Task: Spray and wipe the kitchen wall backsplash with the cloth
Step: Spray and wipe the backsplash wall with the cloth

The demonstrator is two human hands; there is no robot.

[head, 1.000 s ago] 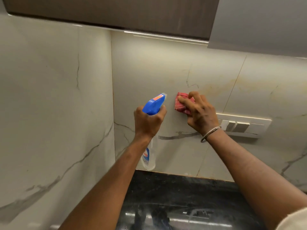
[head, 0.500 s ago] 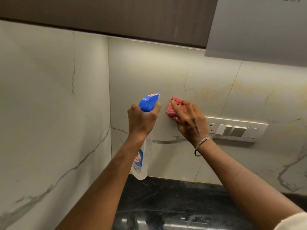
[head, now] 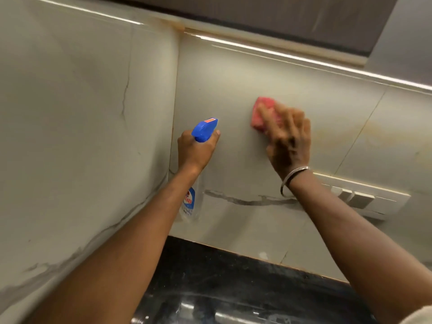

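Note:
The marble backsplash (head: 233,85) fills the corner ahead. My left hand (head: 195,150) grips a clear spray bottle (head: 189,204) by its neck, its blue nozzle head (head: 204,129) raised near the wall corner. My right hand (head: 289,139), blurred with motion, presses a folded red cloth (head: 263,111) flat against the back wall, fingers spread over it. A thin bangle sits on that wrist.
A white switch plate (head: 364,199) is set in the wall right of my right wrist. Dark cabinets (head: 280,17) hang above with a light strip under them. A black glossy countertop (head: 233,288) lies below. Yellowish stains mark the tile at right.
My right hand has slid the cloth up the wall, away from the switch plate. The view has tilted upward. The left hand still holds the bottle by the corner.

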